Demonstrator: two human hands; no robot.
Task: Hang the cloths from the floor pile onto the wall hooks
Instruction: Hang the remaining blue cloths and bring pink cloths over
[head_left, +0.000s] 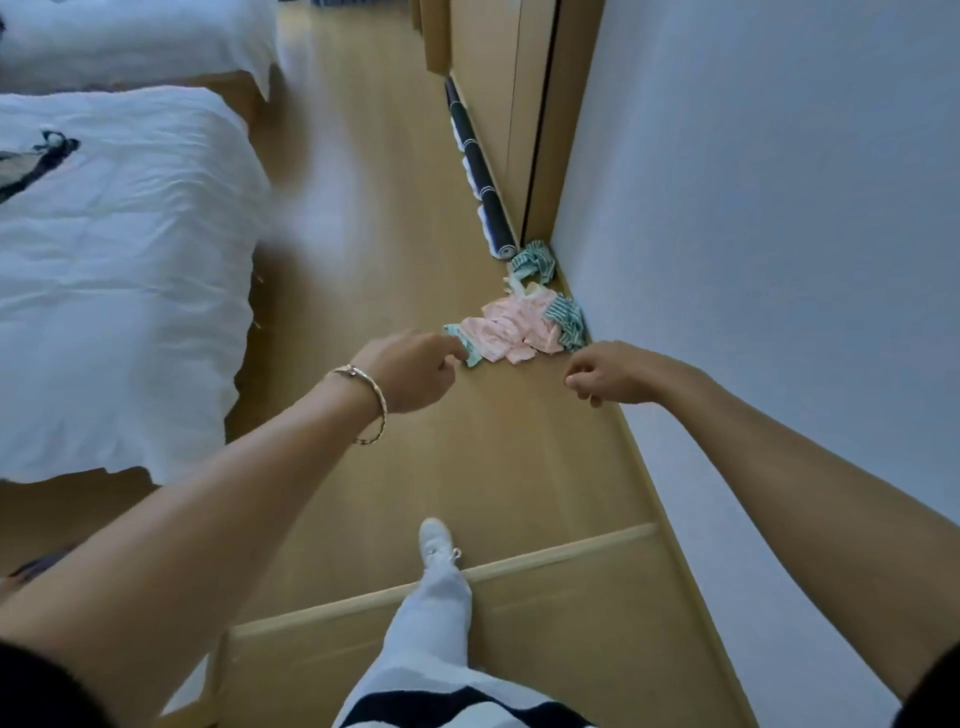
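Observation:
A pile of cloths (524, 327) lies on the wooden floor against the white wall: pink patterned pieces in the middle, a green striped cloth (569, 319) at the right, another green striped cloth (532, 262) further back. My left hand (415, 369), with a bracelet on the wrist, reaches out just short of the pile's left corner, fingers loosely curled and holding nothing. My right hand (613, 371) hovers near the pile's right front, fingers loosely curled, holding nothing. No wall hooks are in view.
A bed with white bedding (119, 270) fills the left side. A dark rolled mat (480, 176) lies along a wooden wardrobe (498, 104) behind the pile. The white wall (779, 234) runs along the right. My leg and white shoe (436, 540) step over a floor threshold strip.

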